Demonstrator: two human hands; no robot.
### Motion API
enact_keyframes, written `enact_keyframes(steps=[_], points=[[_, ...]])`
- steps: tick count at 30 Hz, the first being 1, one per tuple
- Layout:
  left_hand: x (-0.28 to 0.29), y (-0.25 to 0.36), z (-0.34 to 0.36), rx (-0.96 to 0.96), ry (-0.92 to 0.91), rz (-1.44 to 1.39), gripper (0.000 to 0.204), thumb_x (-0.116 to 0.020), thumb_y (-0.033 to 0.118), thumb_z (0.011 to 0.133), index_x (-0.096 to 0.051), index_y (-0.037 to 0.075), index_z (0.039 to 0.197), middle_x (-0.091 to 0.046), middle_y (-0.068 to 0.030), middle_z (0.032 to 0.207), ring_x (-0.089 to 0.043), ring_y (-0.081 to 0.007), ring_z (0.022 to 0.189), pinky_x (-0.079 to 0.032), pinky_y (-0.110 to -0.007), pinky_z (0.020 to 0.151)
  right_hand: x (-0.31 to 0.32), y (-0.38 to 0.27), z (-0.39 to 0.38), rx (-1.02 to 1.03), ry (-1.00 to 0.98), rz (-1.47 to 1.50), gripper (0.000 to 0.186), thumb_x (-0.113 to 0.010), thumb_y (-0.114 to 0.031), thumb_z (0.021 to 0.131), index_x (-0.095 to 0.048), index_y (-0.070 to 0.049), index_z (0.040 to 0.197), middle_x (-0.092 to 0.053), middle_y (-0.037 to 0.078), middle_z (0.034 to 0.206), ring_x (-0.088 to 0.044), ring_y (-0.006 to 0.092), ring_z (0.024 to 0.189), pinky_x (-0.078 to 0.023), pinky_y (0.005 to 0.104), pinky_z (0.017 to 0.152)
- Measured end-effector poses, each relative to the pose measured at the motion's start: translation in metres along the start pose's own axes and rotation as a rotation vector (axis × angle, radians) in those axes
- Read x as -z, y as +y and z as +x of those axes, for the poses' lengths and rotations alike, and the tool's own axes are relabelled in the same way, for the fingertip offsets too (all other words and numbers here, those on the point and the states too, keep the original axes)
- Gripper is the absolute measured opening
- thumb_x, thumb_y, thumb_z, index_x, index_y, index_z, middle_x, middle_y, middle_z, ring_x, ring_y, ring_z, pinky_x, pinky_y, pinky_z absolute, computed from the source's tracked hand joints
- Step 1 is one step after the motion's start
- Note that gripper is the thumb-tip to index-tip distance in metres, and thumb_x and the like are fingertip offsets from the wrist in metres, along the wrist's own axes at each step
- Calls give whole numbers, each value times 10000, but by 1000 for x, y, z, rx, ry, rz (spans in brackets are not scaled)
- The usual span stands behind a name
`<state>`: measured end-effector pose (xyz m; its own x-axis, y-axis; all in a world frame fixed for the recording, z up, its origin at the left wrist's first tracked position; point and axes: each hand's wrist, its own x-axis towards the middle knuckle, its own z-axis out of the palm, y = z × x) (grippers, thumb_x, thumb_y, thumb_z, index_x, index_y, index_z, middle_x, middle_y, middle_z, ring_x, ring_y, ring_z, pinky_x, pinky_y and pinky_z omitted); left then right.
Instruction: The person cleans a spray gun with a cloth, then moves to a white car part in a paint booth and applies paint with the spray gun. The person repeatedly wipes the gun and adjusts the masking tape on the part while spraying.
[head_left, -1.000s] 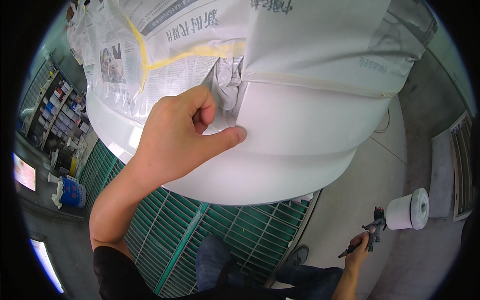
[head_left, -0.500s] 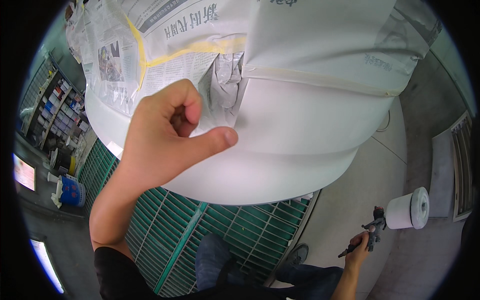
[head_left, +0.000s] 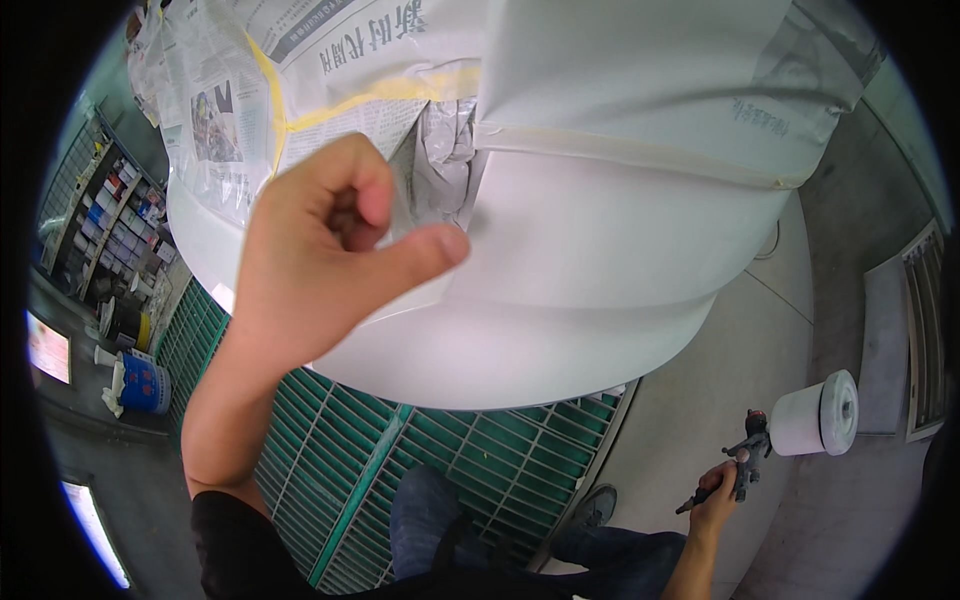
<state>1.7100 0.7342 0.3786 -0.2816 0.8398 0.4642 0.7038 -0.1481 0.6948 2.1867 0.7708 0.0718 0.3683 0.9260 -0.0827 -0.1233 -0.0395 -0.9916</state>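
Note:
My left hand (head_left: 315, 245) hovers over the white car bumper (head_left: 590, 230). Its fingers are loosely curled and the thumb sticks out apart from them; nothing shows between. Newspaper (head_left: 340, 50) masks the upper left of the bodywork, held by yellow masking tape (head_left: 390, 92), with crumpled grey paper (head_left: 445, 160) in an opening beside my thumb. Pale tape (head_left: 620, 152) edges a further covering sheet (head_left: 650, 75). Low on the right, my right hand (head_left: 714, 497) is wrapped round the handle of a spray gun (head_left: 746, 455), tilted sideways, its white paint cup (head_left: 800, 420) pointing right.
Green floor grating (head_left: 480, 470) lies under the bumper, with pale floor (head_left: 690, 400) to its right. At the left are a shelf of cans and bottles (head_left: 115, 220), a dark bucket (head_left: 122, 322) and a blue bucket (head_left: 145, 385). A louvred vent (head_left: 922, 335) is at the right wall.
My left hand has shifted slightly up and to the left, still curled. My right hand and the spray gun have barely moved.

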Motion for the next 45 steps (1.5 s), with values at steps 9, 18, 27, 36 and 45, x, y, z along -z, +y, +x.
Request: enact_keyframes(steps=[9, 18, 27, 36, 45], points=[[-3, -5, -4, 67, -110, 58, 432, -851, 160, 713, -423, 97, 699, -385, 65, 591, -323, -16, 536, -247, -201, 459, -3, -6, -3, -10, -17, 3, 296, -546, -167, 942, -451, -107, 669, -400, -4, 558, -358, 103, 483, -303, 276, 480], [-4, 0, 2, 28, -22, -70, 439, -842, 142, 755, -409, 99, 692, -400, 82, 620, -335, 4, 553, -258, -183, 465, -3, -6, -4, -2, -14, -7, 288, -533, -153, 940, -455, -99, 668, -413, 3, 558, -374, 109, 486, -320, 280, 480], [0, -2, -3, 102, -113, 8, 440, -836, 97, 736, -397, 111, 708, -391, 89, 647, -332, 8, 577, -258, -177, 498, -7, -8, -7, -7, -4, -16, 290, -539, -160, 936, -450, -102, 667, -409, 2, 558, -373, 108, 487, -314, 278, 480], [-5, -3, 0, 32, -56, -81, 429, -829, 98, 752, -408, 95, 665, -410, 79, 589, -348, 1, 528, -264, -191, 450, 3, 3, -3, 9, -24, 3, 278, -547, -165, 934, -458, -98, 680, -402, -2, 554, -376, 106, 475, -312, 276, 464], [-6, -2, -3, 63, -105, -104, 427, -826, 104, 759, -409, 101, 668, -405, 80, 596, -345, 10, 525, -263, -179, 453, 4, 5, -3, 1, -10, 0, 261, -543, -161, 938, -460, -98, 699, -396, -8, 555, -370, 98, 471, -302, 269, 457]])
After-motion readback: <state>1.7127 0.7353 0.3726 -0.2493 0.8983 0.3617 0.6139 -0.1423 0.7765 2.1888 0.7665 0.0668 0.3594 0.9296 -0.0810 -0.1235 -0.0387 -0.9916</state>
